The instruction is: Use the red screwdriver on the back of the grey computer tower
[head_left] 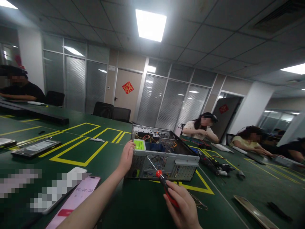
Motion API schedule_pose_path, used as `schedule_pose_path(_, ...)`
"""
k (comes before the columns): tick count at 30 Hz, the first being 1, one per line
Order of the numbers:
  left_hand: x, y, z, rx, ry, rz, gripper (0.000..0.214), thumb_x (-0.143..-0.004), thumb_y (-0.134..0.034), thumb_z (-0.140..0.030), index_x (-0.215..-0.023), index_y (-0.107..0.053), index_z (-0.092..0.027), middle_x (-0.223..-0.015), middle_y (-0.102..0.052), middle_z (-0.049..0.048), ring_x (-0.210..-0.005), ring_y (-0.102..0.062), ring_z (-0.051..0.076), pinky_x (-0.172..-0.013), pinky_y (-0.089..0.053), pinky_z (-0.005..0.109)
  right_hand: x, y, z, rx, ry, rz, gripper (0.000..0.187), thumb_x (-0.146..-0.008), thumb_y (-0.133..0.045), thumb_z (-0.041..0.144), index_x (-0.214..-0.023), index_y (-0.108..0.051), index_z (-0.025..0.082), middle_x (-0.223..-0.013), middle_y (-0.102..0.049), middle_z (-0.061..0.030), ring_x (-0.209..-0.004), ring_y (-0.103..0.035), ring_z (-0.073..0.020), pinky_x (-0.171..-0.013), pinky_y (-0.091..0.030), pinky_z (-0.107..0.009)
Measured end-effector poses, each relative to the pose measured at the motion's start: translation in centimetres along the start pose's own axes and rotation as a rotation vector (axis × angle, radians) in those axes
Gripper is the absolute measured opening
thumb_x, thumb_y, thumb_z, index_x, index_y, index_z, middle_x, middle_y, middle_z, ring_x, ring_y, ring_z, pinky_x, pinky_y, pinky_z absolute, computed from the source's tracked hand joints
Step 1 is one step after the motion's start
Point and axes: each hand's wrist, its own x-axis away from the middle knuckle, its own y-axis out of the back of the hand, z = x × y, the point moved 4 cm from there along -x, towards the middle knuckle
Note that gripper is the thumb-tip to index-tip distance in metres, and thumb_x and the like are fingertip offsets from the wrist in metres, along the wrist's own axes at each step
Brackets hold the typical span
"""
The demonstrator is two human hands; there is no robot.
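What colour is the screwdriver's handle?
The screwdriver handle is red and black, seen best in the head view.

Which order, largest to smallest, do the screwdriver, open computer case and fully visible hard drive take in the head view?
1. Computer case
2. Hard drive
3. Screwdriver, partly covered by the right hand

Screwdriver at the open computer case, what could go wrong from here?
The screwdriver in the right hand might slip toward the left hand, which is at a corner of the computer case, close to the tip. If the tip skids over the top edge, it could nick wires inside.
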Motion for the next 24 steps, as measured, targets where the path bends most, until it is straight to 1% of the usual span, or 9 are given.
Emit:
schedule_pose_path(6, -0.05, 0.14, -0.18, -0.020, 0.022, 0.047, 0.031, -0.096, -0.027, -0.032, -0.088, -0.055, -0.019, -0.107, -0.061, 0.0099, -0.124, -0.049, 0.023, -0.108, -0.039, 0.045, 0.26, -0.37, 0.16, 0.022, -0.011, 0.051, 0.038, -0.082, -0.059, 0.010, -0.120, -0.054, 0.018, -0.105, -0.072, -0.0145, -0.091, -0.069, -0.0208, -0.073, -0.058, -0.034)
schedule_pose_path(12, 0.01, 0.32, -0.03, -0.028, 0.021, 0.085, 0.033, -0.096, -0.026, -0.035, -0.091, -0.055, -0.020, -0.110, -0.061, 0.0097, -0.127, -0.047, 0.022, -0.111, -0.036, 0.045, 0.57, -0.41, 0.02, 0.015, -0.007, 0.055, 0.043, -0.082, -0.059, 0.010, -0.123, -0.052, 0.020, -0.106, -0.072, -0.0136, -0.089, -0.070, -0.0207, -0.071, -0.058, -0.034)
schedule_pose_path(17, 0.08, 0.37, 0.31, -0.021, -0.008, 0.064, 0.033, -0.097, -0.027, -0.034, -0.095, -0.056, -0.019, -0.111, -0.060, 0.0102, -0.126, -0.048, 0.021, -0.111, -0.036, 0.044, 0.54, -0.45, -0.01, 0.015, -0.013, 0.051, 0.040, -0.082, -0.060, 0.009, -0.120, -0.053, 0.018, -0.105, -0.072, -0.0156, -0.089, -0.070, -0.0207, -0.071, -0.058, -0.034)
schedule_pose_path(24, 0.11, 0.33, 0.15, -0.002, -0.006, 0.054, 0.031, -0.097, -0.027, -0.032, -0.092, -0.055, -0.019, -0.111, -0.060, 0.0105, -0.126, -0.048, 0.021, -0.111, -0.037, 0.044, 0.83, -0.65, 0.02, 0.012, -0.010, 0.036, 0.044, -0.081, -0.061, 0.010, -0.123, -0.052, 0.020, -0.106, -0.072, -0.0134, -0.088, -0.070, -0.0205, -0.071, -0.058, -0.034)
